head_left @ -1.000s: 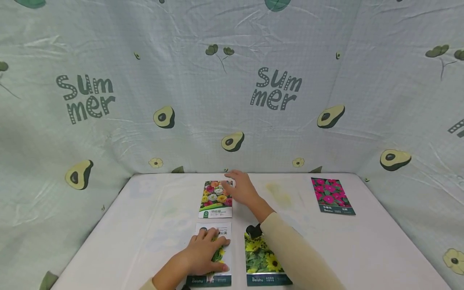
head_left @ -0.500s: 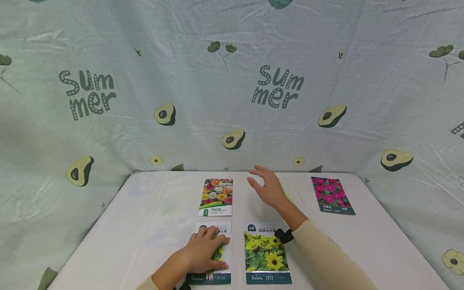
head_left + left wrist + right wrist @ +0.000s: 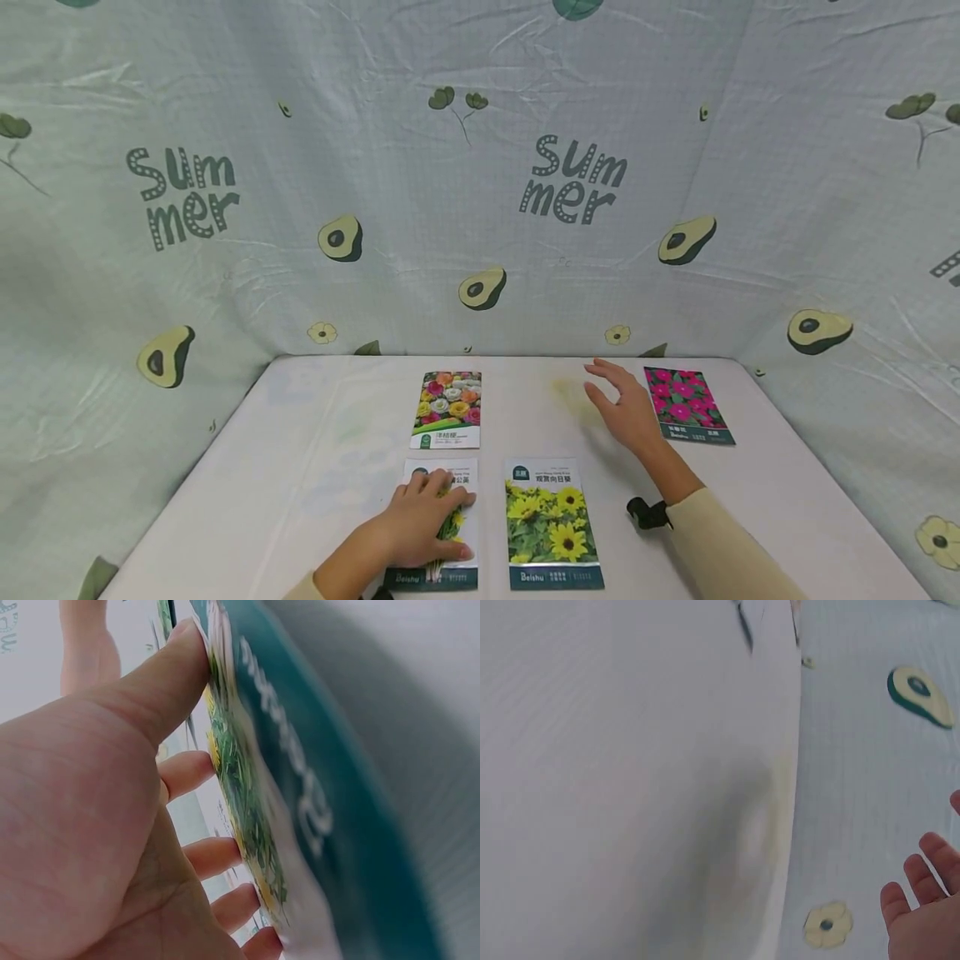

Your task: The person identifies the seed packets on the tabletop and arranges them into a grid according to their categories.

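Observation:
My left hand point(image 3: 423, 523) rests, fingers spread, on a white seed packet point(image 3: 469, 533) with a green base band at the near middle. In the left wrist view the fingertips and thumb touch that packet's face point(image 3: 236, 776). My right hand point(image 3: 626, 408) is held over the table with relaxed fingers and holds nothing, just left of a pink-flower seed packet point(image 3: 684, 398). In the right wrist view its fingers point(image 3: 924, 881) are at the lower right. A yellow-flower seed packet point(image 3: 553, 525) lies right of the left hand. Beyond that hand lies a seed packet with mixed-colour blooms point(image 3: 448, 407).
The packets lie flat on a white table point(image 3: 300, 492). A pale curtain point(image 3: 420, 192) printed with avocados and the word summer encloses the back and sides. A black wrist strap point(image 3: 648, 513) sits at the right sleeve.
My right hand has moved right, from the mixed-bloom packet to beside the pink-flower packet, uncovering the yellow-flower packet. The left hand has stayed in place.

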